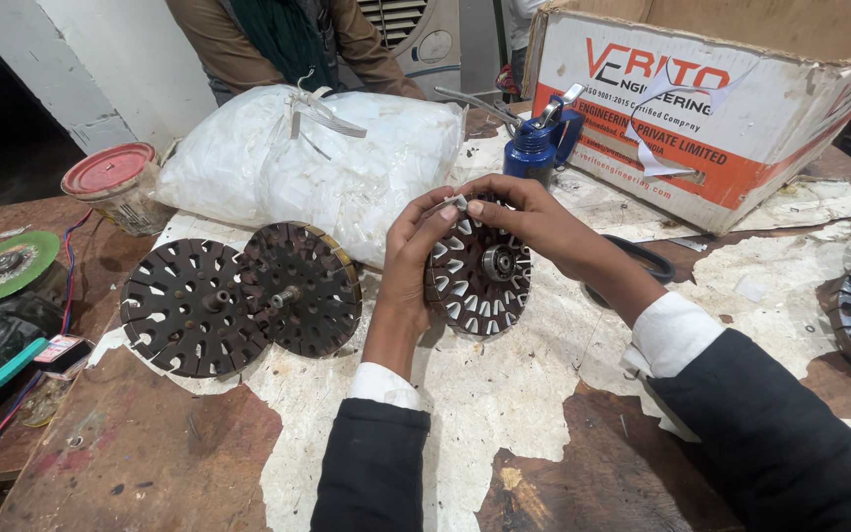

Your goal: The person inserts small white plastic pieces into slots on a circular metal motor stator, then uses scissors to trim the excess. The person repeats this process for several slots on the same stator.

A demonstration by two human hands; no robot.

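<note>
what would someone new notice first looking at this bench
At the centre, the left hand holds up a round slotted metal core while the right hand presses a small white strip into its top edge. Two more dark slotted discs lie to the left on the worn table, with a bulging white plastic bag behind them and a large cardboard box at upper right.

Both hands work at a round slotted stator core (480, 271) stood on edge on the worktop (150, 463). Left hand (414, 258) grips its left rim; right hand (524, 219) pinches a small white slip (459, 203) at the top edge w/ left fingertips touching it too. Two more dark cores (238, 300) lie overlapping just left. Behind: white plastic bag (317, 158), blue oil can (539, 143), cardboard box (711, 99). Green disc (7, 264) & red-lidded jar (115, 187) far left.
</note>
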